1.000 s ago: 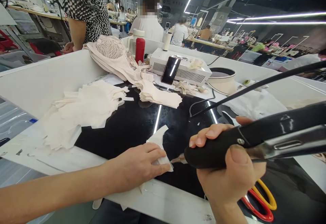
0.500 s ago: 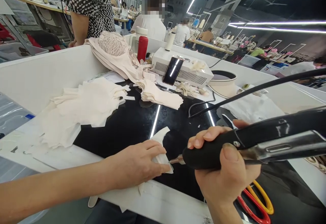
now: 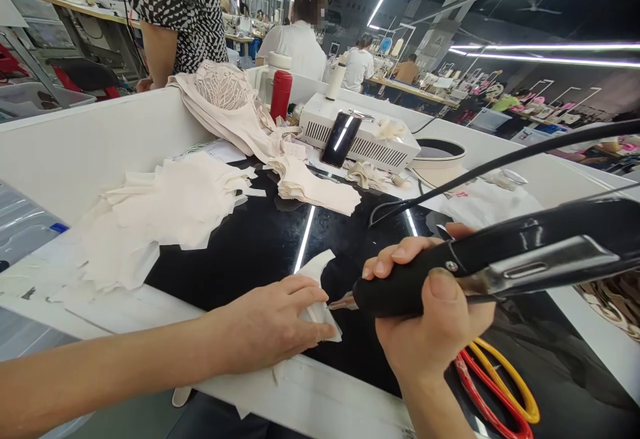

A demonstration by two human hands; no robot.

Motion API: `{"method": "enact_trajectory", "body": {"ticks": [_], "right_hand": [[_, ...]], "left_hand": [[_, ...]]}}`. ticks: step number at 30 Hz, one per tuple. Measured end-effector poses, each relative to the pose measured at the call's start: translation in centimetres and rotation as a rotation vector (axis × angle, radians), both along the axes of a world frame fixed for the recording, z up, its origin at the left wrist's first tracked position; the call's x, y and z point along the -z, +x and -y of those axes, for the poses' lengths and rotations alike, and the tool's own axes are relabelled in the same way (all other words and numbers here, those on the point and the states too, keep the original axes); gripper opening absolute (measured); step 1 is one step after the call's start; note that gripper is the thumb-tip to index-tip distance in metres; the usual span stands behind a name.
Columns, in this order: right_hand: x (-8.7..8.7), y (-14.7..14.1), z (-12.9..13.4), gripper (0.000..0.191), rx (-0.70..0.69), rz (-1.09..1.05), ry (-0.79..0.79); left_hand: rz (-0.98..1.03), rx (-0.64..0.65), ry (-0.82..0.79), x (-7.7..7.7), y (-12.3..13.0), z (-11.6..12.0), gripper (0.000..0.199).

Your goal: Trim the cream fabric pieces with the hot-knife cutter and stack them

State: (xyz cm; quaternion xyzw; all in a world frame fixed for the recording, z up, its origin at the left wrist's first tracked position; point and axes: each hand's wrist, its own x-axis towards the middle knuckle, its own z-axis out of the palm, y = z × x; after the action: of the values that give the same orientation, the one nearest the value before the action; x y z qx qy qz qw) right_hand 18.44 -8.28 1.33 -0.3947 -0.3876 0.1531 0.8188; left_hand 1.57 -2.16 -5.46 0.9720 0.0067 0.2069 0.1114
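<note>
Near the front edge of the black work surface [image 3: 240, 246], my left hand [image 3: 280, 322] pinches a small stack of cream fabric pieces [image 3: 320, 267]. My right hand [image 3: 425, 312] is wrapped round the handle of a black tool [image 3: 540, 239] with a silver lever. The tool's metal tip [image 3: 344, 302] points left and is at the edge of the fabric beside my left fingertips. Whether it touches the fabric I cannot tell. Scissors with red and yellow handles [image 3: 515, 386] lie below my right wrist.
Cream fabric pieces [image 3: 165, 206] are piled at left. Behind are beige garments [image 3: 225, 99], a red bottle [image 3: 281, 94], a phone [image 3: 341, 139] against a white box [image 3: 370, 149], and a round container [image 3: 440, 159]. A black cable [image 3: 480, 171] crosses at right. People are beyond the partition.
My right hand and the black tool have shifted slightly left, with the tip nearer the fabric edge. The left hand has hardly moved.
</note>
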Motion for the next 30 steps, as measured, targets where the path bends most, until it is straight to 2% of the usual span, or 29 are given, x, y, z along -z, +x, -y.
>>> {"method": "enact_trajectory", "body": {"ticks": [6,8,12,19,25,30], "right_hand": [[-0.2,-0.1,0.8,0.036,-0.024,-0.005,-0.014],[-0.2,-0.1,1.1,0.038,-0.025,0.001,-0.004],[-0.2,-0.1,1.5,0.037,-0.005,0.012,-0.005],[0.0,-0.3,1.5,0.038,-0.011,0.022,0.002],[0.5,0.0,1.8,0.042,-0.043,0.039,-0.008],[0.6,0.0,2.0,0.041,-0.053,0.04,0.001]], "left_hand": [[-0.012,-0.062,0.016,-0.3,-0.5,1.9,0.04],[0.017,-0.062,-0.007,-0.5,-0.7,1.8,0.035],[0.068,-0.04,-0.055,-1.0,-0.5,-0.2,0.019],[0.01,0.153,-0.056,-1.5,0.8,-4.3,0.025],[-0.04,0.196,-0.033,-1.0,0.5,-5.9,0.027],[-0.044,0.192,-0.042,-0.9,0.1,-6.3,0.026]]}}
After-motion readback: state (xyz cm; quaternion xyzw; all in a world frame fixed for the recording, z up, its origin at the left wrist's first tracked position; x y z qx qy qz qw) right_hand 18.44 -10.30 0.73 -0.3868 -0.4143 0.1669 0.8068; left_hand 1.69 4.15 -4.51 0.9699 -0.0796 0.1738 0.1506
